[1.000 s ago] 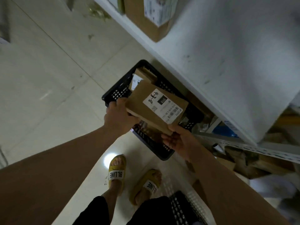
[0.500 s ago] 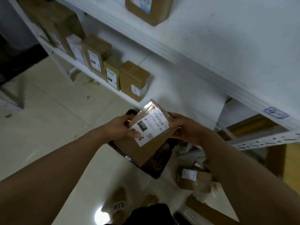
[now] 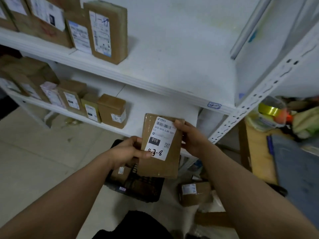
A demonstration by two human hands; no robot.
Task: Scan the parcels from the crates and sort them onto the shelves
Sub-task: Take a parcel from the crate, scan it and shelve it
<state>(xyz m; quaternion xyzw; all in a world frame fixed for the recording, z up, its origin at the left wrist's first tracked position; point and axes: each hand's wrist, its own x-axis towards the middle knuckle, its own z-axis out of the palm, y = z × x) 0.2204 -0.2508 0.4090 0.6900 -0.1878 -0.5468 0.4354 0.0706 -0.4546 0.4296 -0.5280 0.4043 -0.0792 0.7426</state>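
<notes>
Upper-shelf parcels [image 3: 107, 31]: brown cardboard boxes stood on end with white labels facing out, likely so the handwritten codes can be read from the aisle.
Lower-shelf parcels [image 3: 112, 112]: a row of smaller taped cartons, also label-forward and packed side by side.
Left hand [image 3: 127, 150]: grips the parcel's lower left edge, thumb over the label's bottom corner, fingers behind.
Black crate [image 3: 138, 188]: slotted plastic, on the floor below the hands, with parcels inside.
Held parcel [image 3: 160, 168]: a flat rectangular carton, glossy tape over matte board. Both hands hold it upright in front of the lower shelf, face toward the camera, probably to read its code.
Label [image 3: 160, 135]: white sticker with a barcode, a dark "010" block and an inked code ending "-8"; one digit is overwritten.
Right hand [image 3: 191, 138]: holds the upper right edge, thumb at the label's top corner.
Floor parcel [image 3: 195, 194]: a small carton lying beside the crate.
Shelf tag [image 3: 214, 105]: a blue-outlined marker on the white shelf lip beginning "4-", seemingly the matching bay.
Upright [image 3: 259, 99]: a white perforated steel post.
</notes>
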